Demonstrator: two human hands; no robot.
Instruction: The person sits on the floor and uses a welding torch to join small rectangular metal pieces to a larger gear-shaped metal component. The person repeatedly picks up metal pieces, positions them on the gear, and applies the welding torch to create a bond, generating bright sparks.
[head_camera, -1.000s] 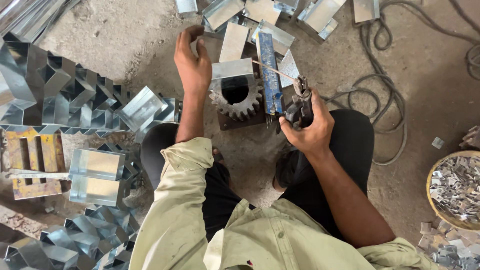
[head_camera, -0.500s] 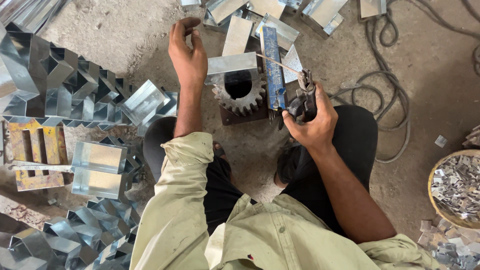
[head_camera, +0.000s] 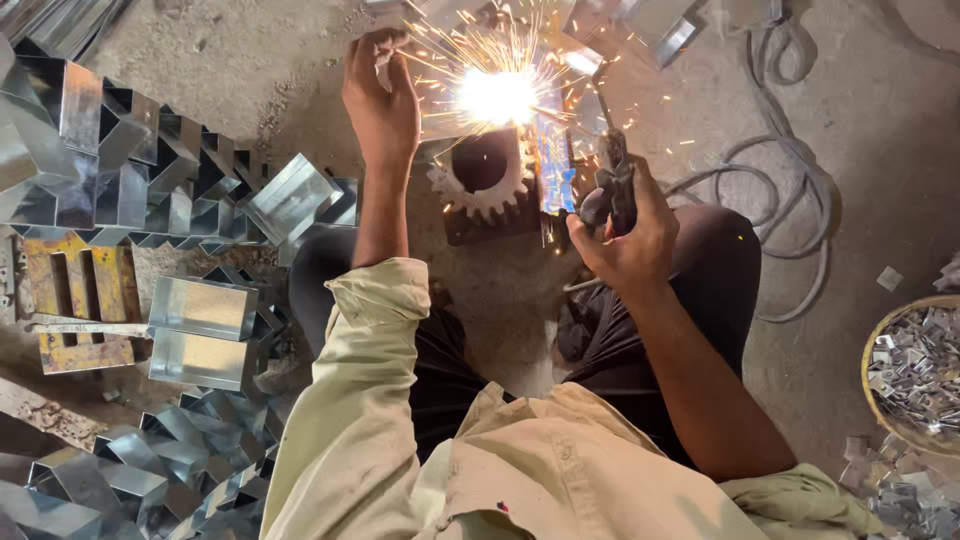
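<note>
My right hand (head_camera: 632, 238) grips a dark welding electrode holder (head_camera: 614, 182), whose rod reaches up-left to a bright arc with sparks (head_camera: 497, 96). The arc burns on a folded sheet-metal piece resting over a large toothed gear (head_camera: 478, 178) on the ground in front of me. My left hand (head_camera: 381, 100) is raised at the left of the arc with fingers curled, holding the end of that metal piece; glare hides the contact. A blue-tinted flat metal strip (head_camera: 553, 165) stands between the gear and my right hand.
Several shiny sheet-metal boxes (head_camera: 120, 170) are stacked at the left and lower left. A yellow metal frame (head_camera: 70, 300) lies on the floor. Grey cable (head_camera: 800, 200) loops at the right. A round basket of metal scraps (head_camera: 915, 370) sits at the right edge. More metal pieces (head_camera: 640, 25) lie along the top.
A welding arc has flared with sparks where the rod tip meets the metal piece. My left hand has stayed at the piece's left end; my right hand holds the holder slightly nearer.
</note>
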